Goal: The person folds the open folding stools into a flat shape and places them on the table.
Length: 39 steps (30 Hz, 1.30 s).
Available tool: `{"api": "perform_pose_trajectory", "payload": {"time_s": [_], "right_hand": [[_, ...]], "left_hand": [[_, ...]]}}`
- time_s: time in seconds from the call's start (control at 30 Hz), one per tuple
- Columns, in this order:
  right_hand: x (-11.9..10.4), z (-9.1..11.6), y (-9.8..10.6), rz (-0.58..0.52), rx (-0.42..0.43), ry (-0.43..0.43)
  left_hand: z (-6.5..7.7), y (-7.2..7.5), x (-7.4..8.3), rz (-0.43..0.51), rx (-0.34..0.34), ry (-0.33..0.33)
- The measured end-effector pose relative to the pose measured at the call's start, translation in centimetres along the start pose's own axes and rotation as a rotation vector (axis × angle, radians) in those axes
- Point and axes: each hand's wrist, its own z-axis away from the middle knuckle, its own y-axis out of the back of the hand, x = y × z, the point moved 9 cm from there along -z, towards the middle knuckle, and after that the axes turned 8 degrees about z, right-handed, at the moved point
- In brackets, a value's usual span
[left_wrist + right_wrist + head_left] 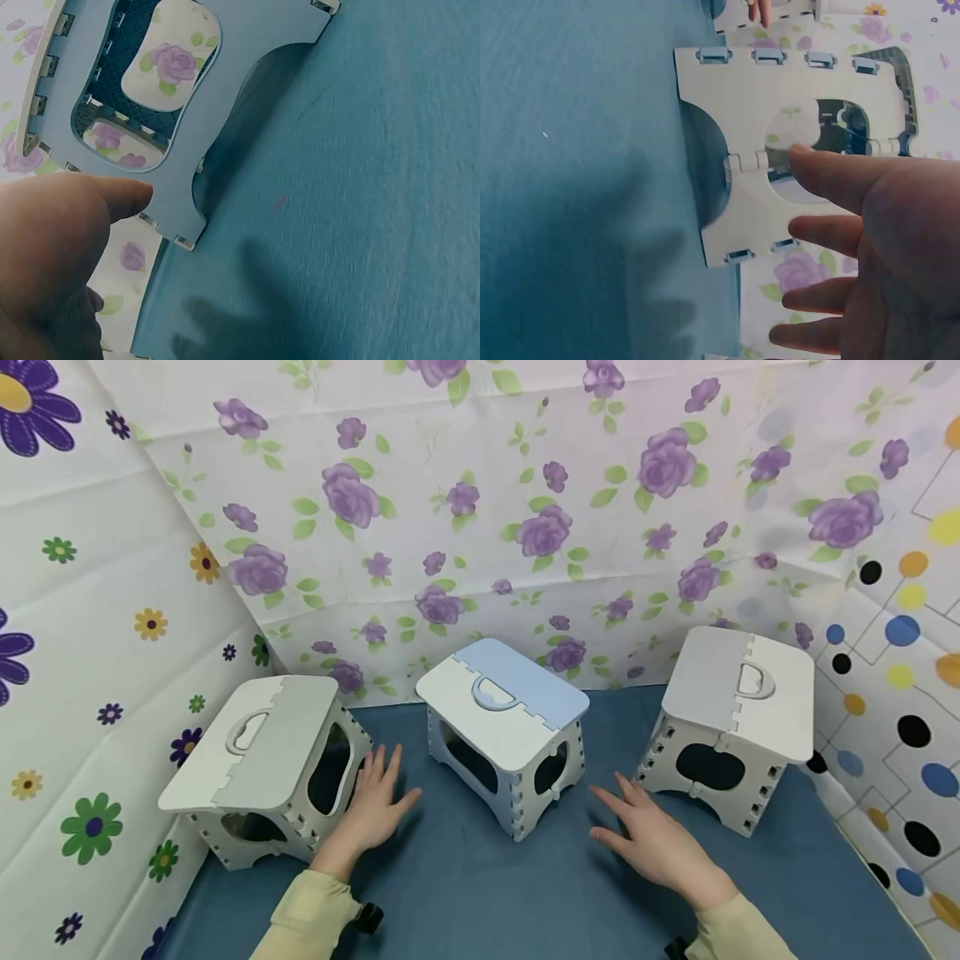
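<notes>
Three folding step stools stand upright and unfolded in the head view. The left stool [247, 743] has a white and grey top with a carry handle. In the middle, the stool with a white and light blue top [502, 702] is turned at an angle. A third, grey and white stool [738, 693] stands at the right. My left hand [375, 802] is spread beside the left stool's right side, holding nothing. My right hand [656, 839], fingers apart and holding nothing, hovers between the middle and right stools. In the right wrist view a stool's hinged end [742, 150] lies beyond the fingers.
A blue cloth [487, 893] covers the table. Behind the stools hangs a white sheet with purple roses [450, 527]. Flower-patterned cloth [90, 693] lines the left side, and dotted cloth [900, 693] the right.
</notes>
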Motion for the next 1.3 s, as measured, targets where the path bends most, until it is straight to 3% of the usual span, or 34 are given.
{"api": "perform_pose_trajectory", "payload": {"time_s": [0.17, 0.5, 0.63, 0.83, 1.07, 1.3], "right_hand": [[0.1, -0.5, -0.2, -0.035, 0.029, -0.042], [-1.8, -1.3, 0.5, -0.162, 0.143, -0.071], [-3.8, -2.0, 0.4, -0.249, 0.190, -0.051], [-6.9, -2.6, 0.0, -0.387, 0.261, -0.021], [-8.7, -3.1, -0.7, -0.540, 0.213, -0.025], [-9.0, -3.8, -1.8, -0.607, 0.123, -0.015]], "left_hand": [[-1.3, -0.2, 0.6, 0.063, -0.010, 0.021], [-4.2, 1.2, 2.0, 0.223, 0.098, 0.055], [-5.7, 1.1, 1.7, 0.393, 0.123, 0.128], [-7.3, -0.6, 1.0, 0.645, 0.115, 0.222], [-8.2, -1.3, 1.1, 0.706, 0.138, 0.216], [-9.3, -1.1, 1.1, 0.657, 0.162, 0.208]]}}
